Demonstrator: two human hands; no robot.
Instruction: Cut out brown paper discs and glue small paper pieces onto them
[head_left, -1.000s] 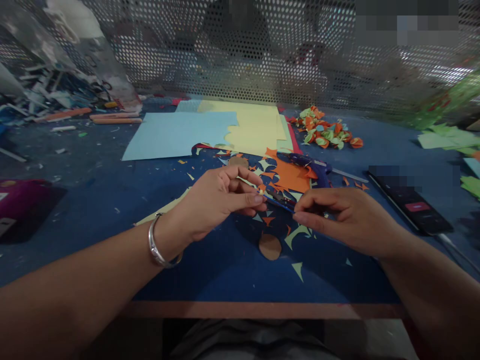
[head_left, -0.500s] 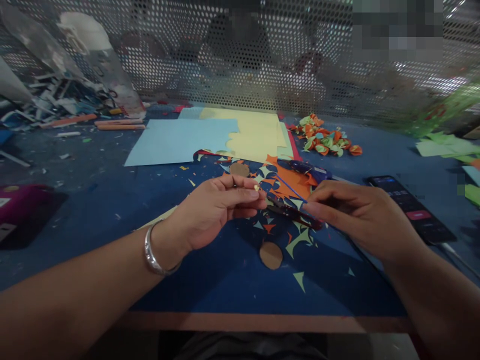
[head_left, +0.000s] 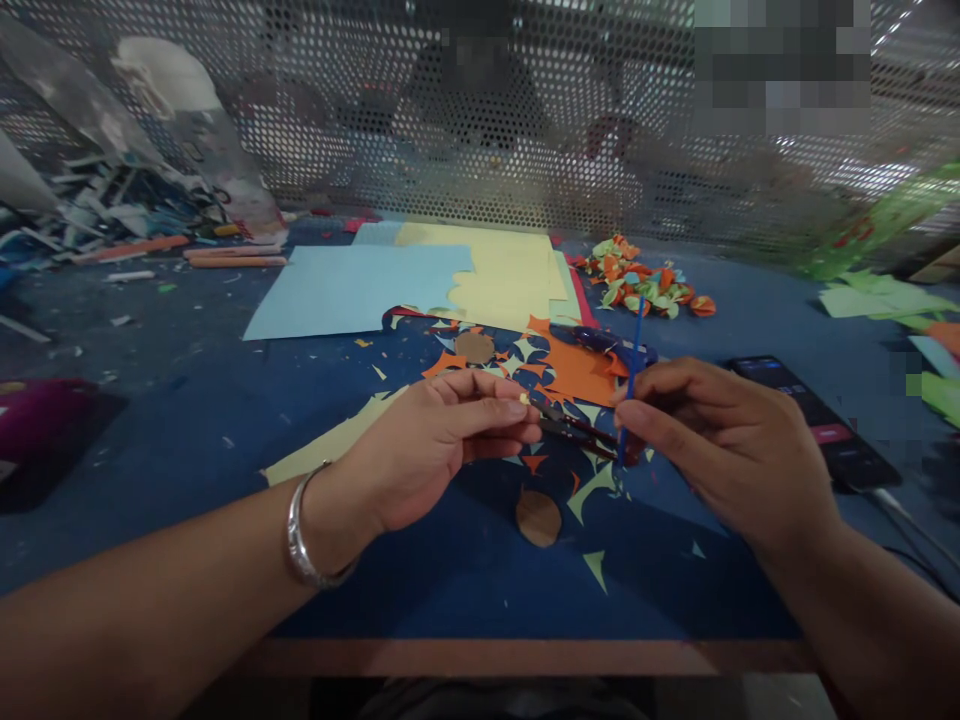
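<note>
My left hand [head_left: 450,440], with a silver bangle on its wrist, pinches a tiny pale yellow piece of paper [head_left: 523,398] between thumb and fingers; most of it is hidden. Between the thumb and forefinger of my right hand [head_left: 727,450] is a thin blue stick [head_left: 635,345], held nearly upright. Scissors [head_left: 577,430] with dark handles lie on the table between and behind the hands. Paper scraps surround them, along with an orange sheet [head_left: 581,370]. A brown disc [head_left: 538,517] lies in front, and another brown disc [head_left: 474,347] lies farther back.
Light blue paper [head_left: 352,285] and yellow paper [head_left: 506,275] lie at the back. Beside them sits a pile of small curled paper pieces [head_left: 645,280]. A phone [head_left: 817,420] with a cable is at the right, a bottle [head_left: 217,150] at the back left, a purple case [head_left: 45,425] at the left.
The blue stick has turned from a slant toward my left hand to nearly upright in my right fingers. My left hand still pinches the yellow piece; the view has shifted slightly.
</note>
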